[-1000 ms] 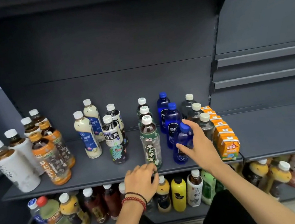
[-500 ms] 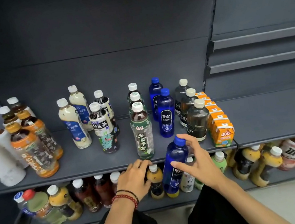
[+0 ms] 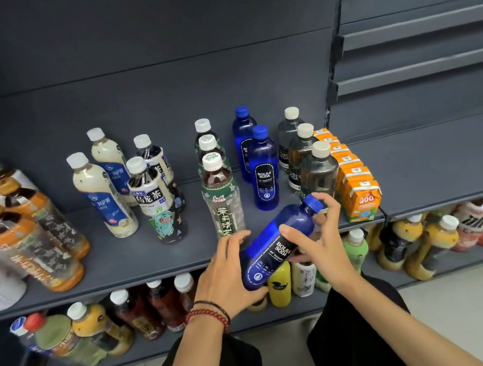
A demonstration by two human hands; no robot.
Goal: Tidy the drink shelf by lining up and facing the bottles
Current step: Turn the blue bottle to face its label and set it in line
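- blue bottle (image 3: 277, 246) is off the shelf (image 3: 122, 271), held in the air just in front of the front edge. It's tilted: cap up-right, base down-left, label facing up
- left hand (image 3: 228, 274) wraps the base end, fingers curled round it
- right hand (image 3: 320, 243) grips the upper half, thumb across the label. Fingers are up by the cap, but cap or neck is hard to tell from here
- blue pair (image 3: 264, 170) stands upright on the shelf in a file, between the tea bottles (image 3: 222, 198) and clear bottles (image 3: 319, 172)
- cartons (image 3: 357, 191) sit just beside the clear bottles, at the shelf's right end
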